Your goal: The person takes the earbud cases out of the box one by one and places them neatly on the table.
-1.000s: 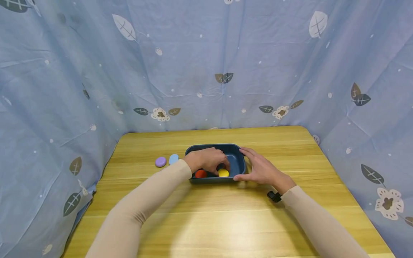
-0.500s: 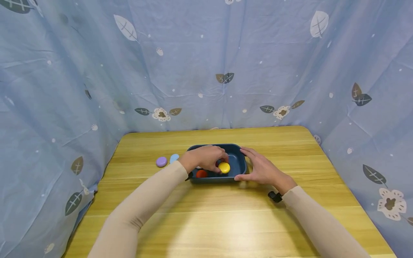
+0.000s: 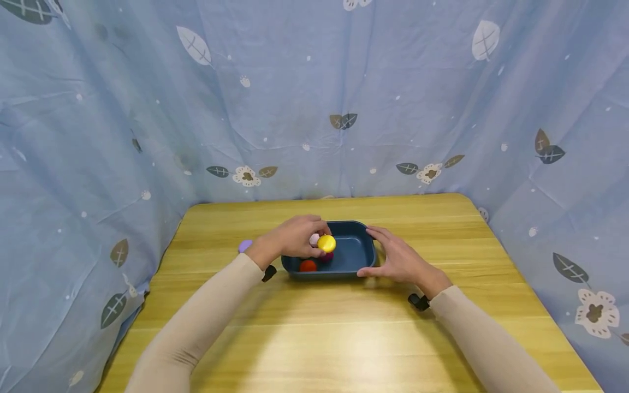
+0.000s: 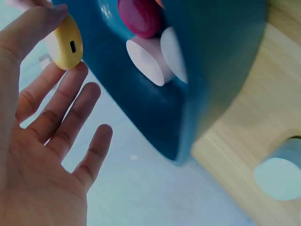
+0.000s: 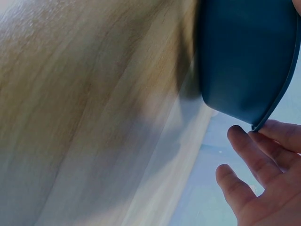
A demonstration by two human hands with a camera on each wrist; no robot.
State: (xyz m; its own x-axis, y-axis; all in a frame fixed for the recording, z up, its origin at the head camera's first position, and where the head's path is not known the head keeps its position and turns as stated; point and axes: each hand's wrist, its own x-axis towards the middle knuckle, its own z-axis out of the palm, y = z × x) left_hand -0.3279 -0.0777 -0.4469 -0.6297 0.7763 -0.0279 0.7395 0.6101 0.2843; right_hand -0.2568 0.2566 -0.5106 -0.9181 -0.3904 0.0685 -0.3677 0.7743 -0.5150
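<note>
A patterned blue curtain (image 3: 275, 82) hung behind the far edge of the wooden counter (image 3: 319, 344). Nearer that edge than the near one, about midway between the sides, sat a dark blue box (image 3: 351, 251). The right hand (image 3: 398, 256) held its right end, grip spanning it from thumb to fingers, placed as a second earlier. The left hand (image 3: 297, 237) hung over the box's left end, its grip pinching a yellow disc (image 3: 326, 244) above the box floor; a second earlier that disc was inside, by the near wall. In the box were a red disc (image 3: 308, 266) toward the near-left corner and a magenta disc (image 3: 326, 256); the left wrist view alone separated a pale pink disc (image 4: 148, 61) from a white disc (image 4: 173, 54). Between the box and the counter's left edge lay a purple disc (image 3: 244, 246), partly hidden. Only the left wrist view showed a light-blue disc (image 4: 277, 179) on the counter and, smallest, a dark slot (image 4: 73, 46) in the yellow disc's edge.
</note>
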